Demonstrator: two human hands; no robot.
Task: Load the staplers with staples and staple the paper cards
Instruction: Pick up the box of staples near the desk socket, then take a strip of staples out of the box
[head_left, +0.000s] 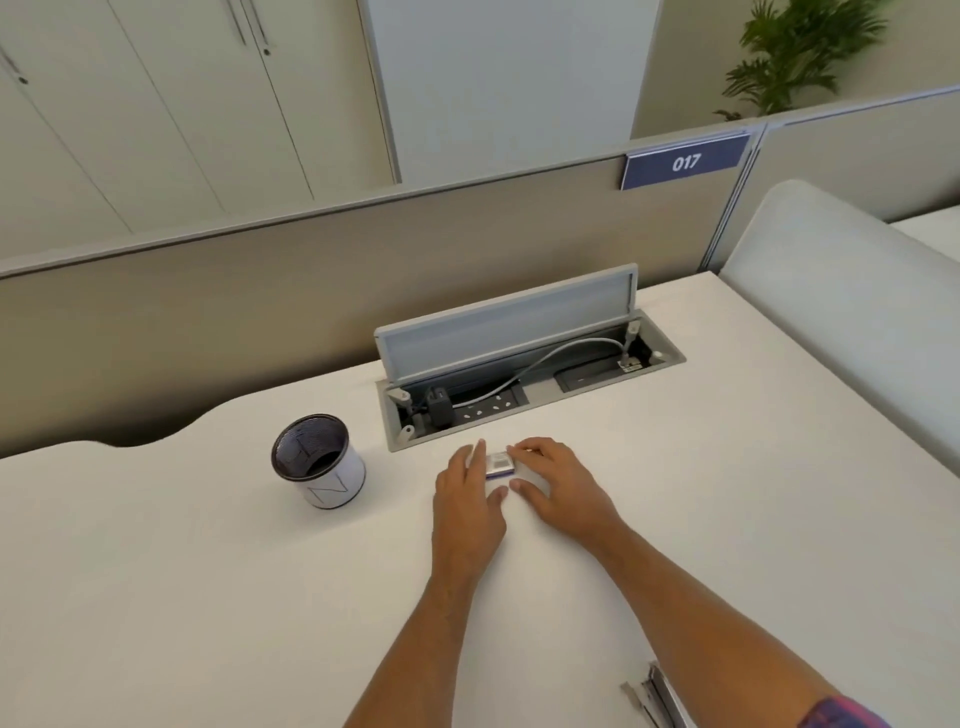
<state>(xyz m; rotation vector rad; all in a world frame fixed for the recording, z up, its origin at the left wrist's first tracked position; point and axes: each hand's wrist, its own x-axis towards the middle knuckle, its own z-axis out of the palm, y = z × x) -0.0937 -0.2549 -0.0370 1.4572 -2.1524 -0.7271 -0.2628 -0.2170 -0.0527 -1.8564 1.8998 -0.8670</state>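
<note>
Resting on the white table (208, 597), a small staple box (500, 464) sits just in front of the open cable tray (524, 387), w/ both hands on it. Box is white/grey on top w/ a purple edge; label too small to read. Left hand (470, 499) lies flat-ish against the box's left side, fingers pointing away from the person, thumb tucked under toward the right. Right hand (558, 483) closes on the box from the right: fingers curl over the far edge, thumb presses at the near edge. So hands are together, both clamped on the box; can't tell if it's opened.

Left of the hands, well apart, stands a pen cup (318, 460), white wall, dark rim, mesh inside. Cable tray lid stands upright; grey cable and black plug inside. At the bottom edge by the right forearm, a metal stapler (652, 693) pokes into view, partly cut off, seems hinged open. Beyond the table runs a beige divider (260, 291) w/ a blue "017" sign (685, 162).
</note>
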